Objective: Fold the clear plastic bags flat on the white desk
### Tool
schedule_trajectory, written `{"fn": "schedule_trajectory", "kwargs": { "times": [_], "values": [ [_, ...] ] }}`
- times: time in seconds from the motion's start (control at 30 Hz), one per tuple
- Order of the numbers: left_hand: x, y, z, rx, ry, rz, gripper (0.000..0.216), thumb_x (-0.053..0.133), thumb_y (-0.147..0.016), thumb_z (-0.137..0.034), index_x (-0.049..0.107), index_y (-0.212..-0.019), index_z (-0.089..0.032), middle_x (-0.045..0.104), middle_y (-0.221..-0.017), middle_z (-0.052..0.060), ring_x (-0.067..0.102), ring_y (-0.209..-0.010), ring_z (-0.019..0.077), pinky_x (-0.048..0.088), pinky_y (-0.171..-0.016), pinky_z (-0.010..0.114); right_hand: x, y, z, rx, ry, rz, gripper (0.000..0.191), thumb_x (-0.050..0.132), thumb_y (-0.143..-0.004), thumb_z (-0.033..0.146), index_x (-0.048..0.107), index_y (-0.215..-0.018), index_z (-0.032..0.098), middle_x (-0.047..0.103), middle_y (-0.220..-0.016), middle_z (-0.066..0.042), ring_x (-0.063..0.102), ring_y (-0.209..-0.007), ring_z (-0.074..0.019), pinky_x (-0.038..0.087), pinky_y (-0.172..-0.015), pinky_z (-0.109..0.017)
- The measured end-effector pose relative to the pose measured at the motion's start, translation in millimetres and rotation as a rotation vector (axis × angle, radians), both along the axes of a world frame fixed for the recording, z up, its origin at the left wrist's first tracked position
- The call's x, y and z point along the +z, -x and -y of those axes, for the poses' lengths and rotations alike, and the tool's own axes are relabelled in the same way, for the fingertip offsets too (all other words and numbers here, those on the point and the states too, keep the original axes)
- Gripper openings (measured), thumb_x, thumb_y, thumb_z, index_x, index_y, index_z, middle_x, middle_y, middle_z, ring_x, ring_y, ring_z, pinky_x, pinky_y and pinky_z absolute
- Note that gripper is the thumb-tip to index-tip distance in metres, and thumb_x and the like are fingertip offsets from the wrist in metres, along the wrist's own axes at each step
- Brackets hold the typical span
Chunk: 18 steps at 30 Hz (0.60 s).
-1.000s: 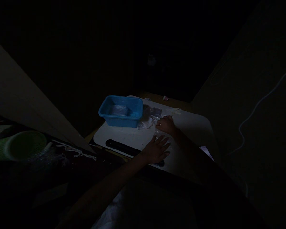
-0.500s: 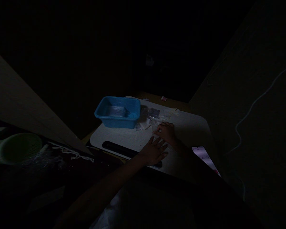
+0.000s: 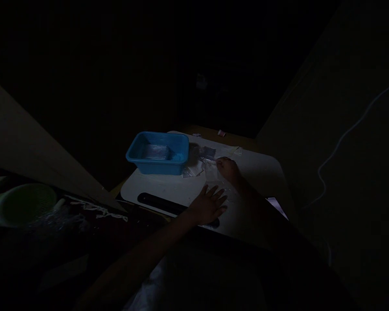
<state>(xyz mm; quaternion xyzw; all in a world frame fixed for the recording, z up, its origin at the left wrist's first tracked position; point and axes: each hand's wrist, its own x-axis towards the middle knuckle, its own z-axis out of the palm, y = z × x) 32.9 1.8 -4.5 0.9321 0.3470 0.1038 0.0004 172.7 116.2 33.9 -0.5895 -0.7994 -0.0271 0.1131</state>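
My left hand (image 3: 208,206) lies with its fingers spread on the white tabletop (image 3: 256,185), over the right part of a dark slot along its front edge. Beyond it, my right hand (image 3: 228,169) has its fingers curled in beside some clear plastic packets (image 3: 208,152). What those fingers pinch, if anything, is too dark to make out. Thin clear plastic (image 3: 214,173) lies to the left of the right hand and reaches toward my left fingers. A blue plastic basin (image 3: 157,167) stands to the left of the packets, with a plastic-wrapped bundle (image 3: 155,152) inside.
A lit phone (image 3: 278,208) lies on the right, partly covered by my right forearm. At the left are a green basket (image 3: 29,205) and crumpled clear plastic (image 3: 61,222). A small reddish item (image 3: 221,133) sits beyond the table's far edge. A white cable (image 3: 340,140) hangs on the right.
My right hand has moved away from me, from close by my left fingers up to the packets, and its forearm now covers more of the phone. The left hand has stayed put.
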Motion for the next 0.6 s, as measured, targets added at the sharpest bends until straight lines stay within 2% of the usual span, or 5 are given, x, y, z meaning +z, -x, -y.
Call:
{"fn": "schedule_trajectory", "kwargs": {
  "times": [0.1,0.2,0.37,0.47,0.6],
  "values": [
    [-0.6,1,-1,-0.006,0.002,0.0,0.048,0.019,-0.091,-0.044,0.036,-0.131,-0.022,0.033,-0.139,0.005,0.022,-0.13,0.0235,0.016,-0.104,0.047,-7.3,-30,36,0.038,-0.028,-0.028,0.037,0.031,-0.083,0.016,0.059,-0.108,0.015,0.062,-0.108,-0.007,0.056,-0.097,-0.0155,0.039,-0.085,-0.024],
    [-1.6,1,-2,-0.012,0.008,0.0,0.049,0.017,-0.091,-0.043,0.037,-0.13,-0.021,0.033,-0.14,0.005,0.023,-0.13,0.0237,0.016,-0.104,0.047,-27.3,-58,80,0.068,-0.016,-0.001,0.041,0.03,-0.082,0.016,0.055,-0.114,0.016,0.06,-0.114,-0.007,0.054,-0.103,-0.0181,0.04,-0.09,-0.031],
    [-4.0,2,-4,-0.014,-0.007,0.0,0.049,0.017,-0.092,-0.043,0.037,-0.131,-0.02,0.033,-0.139,0.006,0.023,-0.13,0.0239,0.017,-0.103,0.046,-54.6,-74,135,0.124,-0.134,0.034,0.042,0.03,-0.087,0.027,0.048,-0.122,0.012,0.048,-0.129,-0.012,0.041,-0.12,-0.0214,0.033,-0.098,-0.04],
    [-4.1,3,-5,-0.02,-0.026,0.005,0.048,0.019,-0.092,-0.042,0.037,-0.131,-0.021,0.034,-0.139,0.005,0.023,-0.13,0.0227,0.017,-0.104,0.045,-51.8,-69,146,0.14,-0.149,0.065,0.044,0.028,-0.089,0.03,0.042,-0.127,0.012,0.039,-0.135,-0.013,0.031,-0.127,-0.0221,0.026,-0.102,-0.045],
    [-1.2,3,-4,-0.017,-0.014,-0.002,0.047,0.019,-0.092,-0.041,0.037,-0.131,-0.021,0.033,-0.14,0.006,0.023,-0.13,0.0224,0.016,-0.104,0.044,-41.1,-61,148,0.15,-0.104,0.088,0.046,0.025,-0.09,0.031,0.038,-0.129,0.011,0.035,-0.138,-0.011,0.025,-0.13,-0.0204,0.02,-0.104,-0.043]
  ]
}}
